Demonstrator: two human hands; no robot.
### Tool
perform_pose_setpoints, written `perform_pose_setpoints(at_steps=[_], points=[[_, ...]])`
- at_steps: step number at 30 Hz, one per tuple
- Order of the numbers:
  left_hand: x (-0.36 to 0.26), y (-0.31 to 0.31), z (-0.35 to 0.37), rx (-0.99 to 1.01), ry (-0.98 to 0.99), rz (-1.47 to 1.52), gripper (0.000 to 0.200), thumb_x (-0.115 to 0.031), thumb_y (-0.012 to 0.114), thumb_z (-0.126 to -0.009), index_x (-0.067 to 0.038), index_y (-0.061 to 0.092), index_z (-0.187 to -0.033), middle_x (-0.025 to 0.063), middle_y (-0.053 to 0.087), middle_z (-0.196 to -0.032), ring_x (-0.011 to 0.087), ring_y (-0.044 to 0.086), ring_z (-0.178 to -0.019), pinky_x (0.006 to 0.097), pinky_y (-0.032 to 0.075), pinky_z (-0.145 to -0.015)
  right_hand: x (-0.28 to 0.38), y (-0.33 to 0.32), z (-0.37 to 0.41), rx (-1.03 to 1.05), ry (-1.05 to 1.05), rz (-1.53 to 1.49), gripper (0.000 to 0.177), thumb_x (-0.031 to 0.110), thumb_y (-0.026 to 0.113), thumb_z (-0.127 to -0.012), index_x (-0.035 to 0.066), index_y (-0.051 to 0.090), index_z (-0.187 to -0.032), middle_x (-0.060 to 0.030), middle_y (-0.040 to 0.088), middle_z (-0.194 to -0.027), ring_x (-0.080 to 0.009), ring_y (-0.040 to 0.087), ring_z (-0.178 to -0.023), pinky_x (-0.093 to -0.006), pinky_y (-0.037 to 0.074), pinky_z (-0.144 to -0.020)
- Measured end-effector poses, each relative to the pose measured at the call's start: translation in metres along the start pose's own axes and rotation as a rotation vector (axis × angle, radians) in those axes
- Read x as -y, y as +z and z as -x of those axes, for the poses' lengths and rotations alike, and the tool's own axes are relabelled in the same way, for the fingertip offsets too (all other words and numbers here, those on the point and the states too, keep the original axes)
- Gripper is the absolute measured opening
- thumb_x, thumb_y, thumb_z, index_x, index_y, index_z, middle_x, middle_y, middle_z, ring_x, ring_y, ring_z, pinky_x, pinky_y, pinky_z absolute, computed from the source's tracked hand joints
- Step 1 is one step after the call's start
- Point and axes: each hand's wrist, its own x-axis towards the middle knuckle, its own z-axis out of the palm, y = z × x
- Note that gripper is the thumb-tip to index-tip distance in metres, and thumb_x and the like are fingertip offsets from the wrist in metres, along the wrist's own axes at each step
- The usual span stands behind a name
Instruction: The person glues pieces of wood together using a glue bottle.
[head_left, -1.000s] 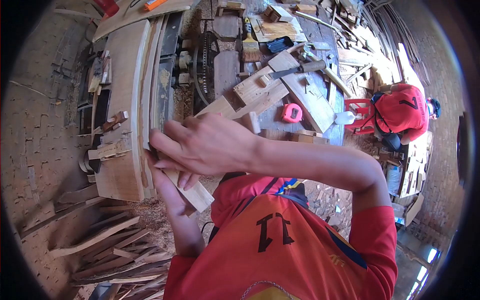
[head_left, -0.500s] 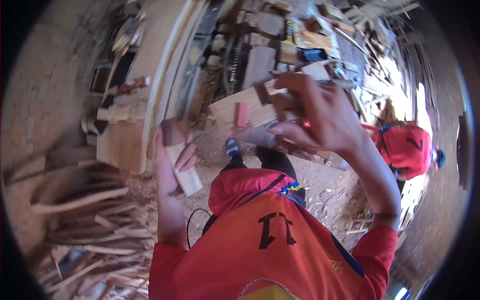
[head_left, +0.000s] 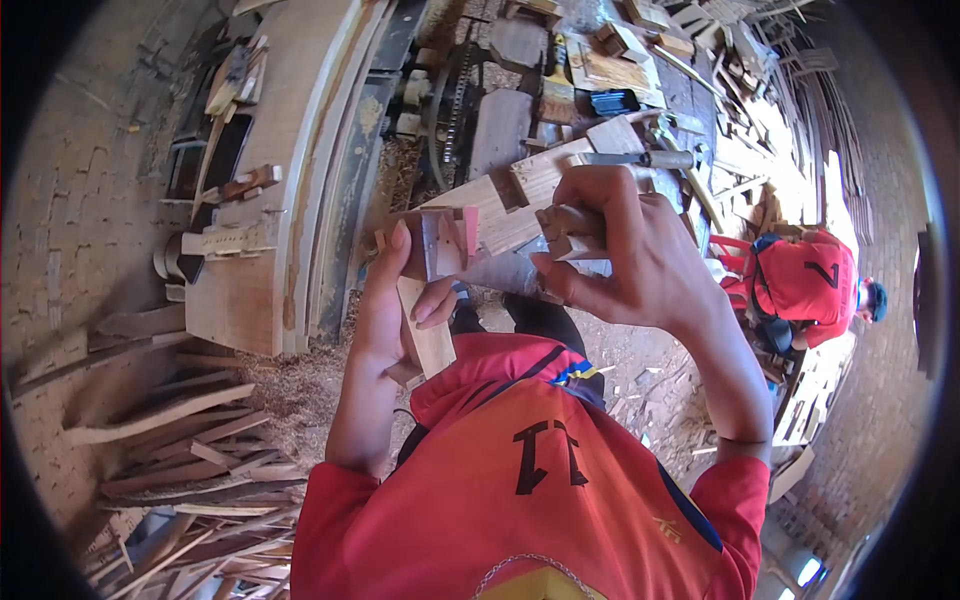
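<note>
1. Block (head_left: 430, 345) is held upright above the knees, in front of the red shirt. The left hand (head_left: 385, 300) has its fingers curled round the middle and its thumb laid up along one side.
2. Right hand (head_left: 640, 255) is closed on a few offcuts (head_left: 572, 232), pinched between thumb and fingertips just beside the block's top end. The two do not quite touch.
3. My judgement is that the work would go better with the left thumb lower. It lies close to the end the offcuts are nearing and could get nipped.
4. Holding several offcuts at once looks fumbly. Pinching a single one would likely give a truer line, and one could drop into the shavings below.
5. Boards (head_left: 500, 215) lie directly behind the hands and blend with the block's pale grain, so edges are hard to read there.
6. A tool (head_left: 640, 158) with a wooden handle rests on the boards past the right hand, within reach.
7. The bench (head_left: 240, 310) stands to the left, with scrap (head_left: 170, 440) heaped on the floor beside it.
8. A person (head_left: 805, 280) in red crouches well apart on the right, clear of both hands.
</note>
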Motion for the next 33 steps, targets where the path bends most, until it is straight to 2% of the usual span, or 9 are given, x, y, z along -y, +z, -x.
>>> perform_pose_setpoints(at_steps=[8, 11, 17, 21, 22, 24, 26, 29, 33], points=[[0.016, 0.006, -0.032, -0.076, -0.066, -0.207, 0.05, -0.051, 0.066, -0.109, -0.004, 0.066, -0.125, 0.0019, 0.067, -0.088, 0.005, 0.044, -0.048, 0.023, 0.035, -0.044, -0.01, -0.036, 0.026, 0.108, 0.387, -0.234, 0.037, 0.024, 0.071, -0.106, 0.001, 0.05, -0.127, -0.0188, 0.069, -0.092, -0.0424, 0.07, -0.076, -0.0483, 0.051, -0.065], [0.023, 0.015, -0.047, -0.065, -0.094, -0.405, 0.052, -0.055, 0.056, -0.112, -0.005, 0.064, -0.125, 0.0011, 0.064, -0.081, 0.0046, 0.039, -0.047, 0.0225, 0.032, -0.044, -0.029, -0.028, 0.044, -0.095, 0.278, -0.255, 0.038, 0.025, 0.071, -0.107, 0.001, 0.051, -0.128, -0.0196, 0.067, -0.089, -0.0444, 0.067, -0.078, -0.049, 0.051, -0.069], [0.045, 0.031, -0.079, -0.147, -0.028, -0.662, 0.04, -0.041, 0.076, -0.105, -0.006, 0.068, -0.124, -0.0019, 0.068, -0.084, 0.0011, 0.044, -0.052, 0.0229, 0.034, -0.046, -0.045, -0.05, 0.078, -0.169, 0.604, -0.325, 0.034, 0.024, 0.069, -0.109, 0.003, 0.054, -0.131, -0.0203, 0.071, -0.094, -0.0462, 0.068, -0.085, -0.0492, 0.052, -0.073], [0.054, 0.041, -0.101, -0.129, -0.062, -0.937, 0.043, -0.04, 0.082, -0.1, -0.004, 0.066, -0.119, 0.0041, 0.075, -0.095, 0.0091, 0.063, -0.069, 0.0283, 0.05, -0.062, -0.072, -0.061, 0.115, -0.28, 0.751, -0.087, 0.032, 0.026, 0.063, -0.112, 0.004, 0.055, -0.134, -0.0195, 0.077, -0.106, -0.0451, 0.073, -0.094, -0.0467, 0.057, -0.082], [0.061, 0.04, -0.109, -0.122, -0.039, -1.05, 0.046, -0.042, 0.082, -0.099, -0.004, 0.065, -0.118, 0.0062, 0.076, -0.098, 0.012, 0.067, -0.076, 0.0302, 0.053, -0.069, -0.069, -0.069, 0.117, -0.158, 0.971, 0.001, 0.037, 0.031, 0.056, -0.115, 0.003, 0.057, -0.139, -0.0218, 0.076, -0.119, -0.0446, 0.073, -0.108, -0.0461, 0.057, -0.093], [0.076, 0.035, -0.125, -0.074, 0.026, -1.202, 0.054, -0.046, 0.082, -0.098, 0.0, 0.062, -0.12, 0.0142, 0.078, -0.106, 0.023, 0.074, -0.1, 0.038, 0.057, -0.091, -0.092, -0.051, 0.157, -0.228, 0.928, 0.015, 0.042, 0.035, 0.052, -0.116, 0.003, 0.058, -0.143, -0.0243, 0.072, -0.124, -0.045, 0.07, -0.116, -0.0469, 0.054, -0.097], [0.085, 0.03, -0.137, -0.086, 0.032, -1.264, 0.054, -0.046, 0.082, -0.099, -0.001, 0.062, -0.12, 0.013, 0.076, -0.11, 0.0206, 0.071, -0.104, 0.037, 0.055, -0.094, -0.099, -0.041, 0.175, -0.218, 0.975, -0.025, 0.048, 0.038, 0.047, -0.117, 0.003, 0.058, -0.148, -0.0283, 0.067, -0.131, -0.0444, 0.065, -0.125, -0.0485, 0.052, -0.102], [0.092, 0.038, -0.147, -0.141, 0.013, -1.413, 0.056, -0.048, 0.081, -0.099, 0.0, 0.062, -0.12, 0.0159, 0.075, -0.111, 0.0232, 0.071, -0.104, 0.0389, 0.054, -0.094, -0.114, -0.011, 0.197, -0.209, 1.025, -0.025, 0.042, 0.033, 0.053, -0.115, 0.004, 0.059, -0.146, -0.0245, 0.066, -0.134, -0.0465, 0.065, -0.122, -0.0506, 0.053, -0.1], [0.102, 0.022, -0.165, -0.152, -0.003, -1.497, 0.057, -0.05, 0.08, -0.099, 0.0, 0.061, -0.12, 0.0187, 0.075, -0.113, 0.0291, 0.072, -0.105, 0.0423, 0.054, -0.095, -0.152, 0.036, 0.226, -0.236, 0.95, 0.167, 0.036, 0.027, 0.07, -0.105, 0.013, 0.066, -0.138, -0.018, 0.063, -0.11, -0.0403, 0.067, -0.103, -0.0501, 0.054, -0.091]])
